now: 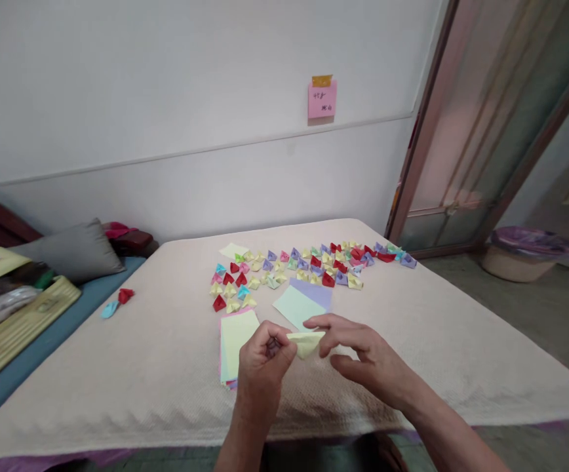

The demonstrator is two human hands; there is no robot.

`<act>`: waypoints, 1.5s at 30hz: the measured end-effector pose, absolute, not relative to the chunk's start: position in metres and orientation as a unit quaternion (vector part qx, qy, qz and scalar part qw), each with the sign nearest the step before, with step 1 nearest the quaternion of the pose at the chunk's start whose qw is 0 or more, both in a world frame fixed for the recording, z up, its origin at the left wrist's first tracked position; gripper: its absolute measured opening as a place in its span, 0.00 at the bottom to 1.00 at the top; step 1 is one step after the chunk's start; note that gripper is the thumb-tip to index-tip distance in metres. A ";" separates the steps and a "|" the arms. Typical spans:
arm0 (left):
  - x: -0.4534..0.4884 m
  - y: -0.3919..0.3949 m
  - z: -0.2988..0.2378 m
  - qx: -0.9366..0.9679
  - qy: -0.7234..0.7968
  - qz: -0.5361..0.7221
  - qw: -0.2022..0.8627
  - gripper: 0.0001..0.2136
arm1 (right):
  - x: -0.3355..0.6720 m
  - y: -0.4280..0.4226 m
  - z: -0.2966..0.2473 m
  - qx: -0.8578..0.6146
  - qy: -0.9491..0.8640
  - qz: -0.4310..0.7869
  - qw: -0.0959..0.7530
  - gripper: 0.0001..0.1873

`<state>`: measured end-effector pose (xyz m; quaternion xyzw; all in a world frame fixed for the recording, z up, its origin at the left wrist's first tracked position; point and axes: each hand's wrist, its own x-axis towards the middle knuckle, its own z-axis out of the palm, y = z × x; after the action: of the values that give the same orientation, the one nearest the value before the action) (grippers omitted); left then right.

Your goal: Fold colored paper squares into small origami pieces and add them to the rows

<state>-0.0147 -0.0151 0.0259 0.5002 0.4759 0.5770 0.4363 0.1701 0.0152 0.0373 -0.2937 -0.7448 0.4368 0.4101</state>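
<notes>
A pale yellow folded paper boat (306, 343) is pinched at its left end between the thumb and fingers of my left hand (263, 360). At the boat's other end is my right hand (369, 357), thumb and fingers spread apart; whether a fingertip touches the paper I cannot tell. Behind my hands a light green sheet (297, 307) lies partly over a purple sheet (321, 295). A stack of coloured paper (235, 344), yellow on top, lies left of my left hand and is partly covered by it.
Several small folded paper boats (328, 280) in many colours stand in rows across the cloth-covered table (166, 354). A red piece (126, 295) and a blue piece (110, 309) lie apart at the left. A pink note (322, 100) is taped to the wall.
</notes>
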 end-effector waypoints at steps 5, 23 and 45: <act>-0.009 -0.017 0.029 0.479 0.460 0.576 0.477 0.09 | 0.166 0.016 0.036 -0.349 -0.714 0.412 0.445 0.05; -0.011 -0.012 0.020 0.443 0.482 0.593 0.469 0.04 | 0.151 0.013 0.028 -0.372 -0.738 0.349 0.443 0.11; -0.005 -0.010 0.012 0.483 0.498 0.553 0.461 0.06 | 0.149 0.010 0.027 -0.409 -0.722 0.290 0.476 0.10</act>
<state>-0.0046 -0.0095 0.0122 0.4832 0.4978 0.5531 0.4612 0.1492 0.0103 0.0269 -0.4094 -0.7224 0.2898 0.4760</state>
